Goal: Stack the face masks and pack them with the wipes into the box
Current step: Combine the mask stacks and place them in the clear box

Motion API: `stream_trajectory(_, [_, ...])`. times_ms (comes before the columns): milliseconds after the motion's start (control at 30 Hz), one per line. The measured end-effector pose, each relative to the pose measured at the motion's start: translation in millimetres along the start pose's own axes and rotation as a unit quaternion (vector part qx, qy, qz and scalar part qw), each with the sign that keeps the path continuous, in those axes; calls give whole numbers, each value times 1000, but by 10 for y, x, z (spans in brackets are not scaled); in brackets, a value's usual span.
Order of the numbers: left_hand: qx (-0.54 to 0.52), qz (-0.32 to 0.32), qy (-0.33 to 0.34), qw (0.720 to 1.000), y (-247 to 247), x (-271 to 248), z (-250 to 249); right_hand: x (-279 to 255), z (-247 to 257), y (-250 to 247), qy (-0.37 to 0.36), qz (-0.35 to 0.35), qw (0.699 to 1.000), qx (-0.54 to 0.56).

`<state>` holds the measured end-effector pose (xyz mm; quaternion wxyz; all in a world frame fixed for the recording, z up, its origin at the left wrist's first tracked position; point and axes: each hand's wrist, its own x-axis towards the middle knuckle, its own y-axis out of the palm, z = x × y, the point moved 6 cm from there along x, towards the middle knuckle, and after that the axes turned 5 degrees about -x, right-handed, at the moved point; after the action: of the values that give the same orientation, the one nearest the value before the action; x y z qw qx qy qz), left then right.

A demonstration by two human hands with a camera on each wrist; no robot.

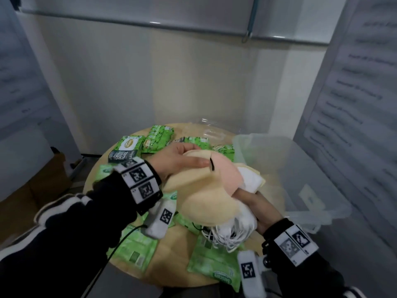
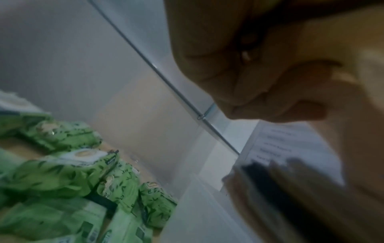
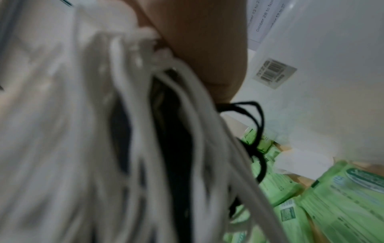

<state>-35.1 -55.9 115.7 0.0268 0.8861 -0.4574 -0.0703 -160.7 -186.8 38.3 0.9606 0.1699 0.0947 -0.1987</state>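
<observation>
Above the round wooden table [image 1: 171, 252], both hands grip one stack of cream, pink and white face masks [image 1: 206, 203]: left hand [image 1: 178, 162] on top, right hand [image 1: 257, 209] half hidden beneath. The mask count is unclear. About ten green wipes packs [image 1: 131, 145] lie partly covered beside the clear plastic box [image 1: 300, 168].

A round, light wooden table [image 1: 165, 261] stands in a narrow corner, with a plain cream wall [image 1: 133, 82] rising behind it. Pale panels stand on both sides, the left panel [image 1: 19, 82] faintly marked and the right panel [image 1: 361, 87] covered with lines of dark printed text too blurred to read, and a grey metal rail [image 1: 150, 23] runs across the top of the wall with a thin rod [image 1: 250, 20] hanging down from it. On the floor at the left, beside the table, sits a brown cardboard carton [image 1: 45, 181].
</observation>
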Motion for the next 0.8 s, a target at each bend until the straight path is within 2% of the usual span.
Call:
stream_trajectory(67, [36,-31,4,999,37,-4,22,-44,48,3,-7,14,1000,0])
stream_trajectory(167, [27,-69,11,997,-4,-21,-15,-99,113,-33,-11,25,1000,8])
stream_trajectory(333, [31,-97,51,993,-239,-99,-234,-200,222,-148,-20,41,997,54])
stream_trajectory(433, [32,-125,58,990,-402,-122,-301,-275,347,-148,-53,63,992,92])
stream_trajectory(633, [90,-98,42,990,-273,-131,-280,-300,478,42,-68,102,988,91])
stream_trajectory(800, [81,-89,74,990,-29,-102,-243,-286,503,240,-67,125,989,34])
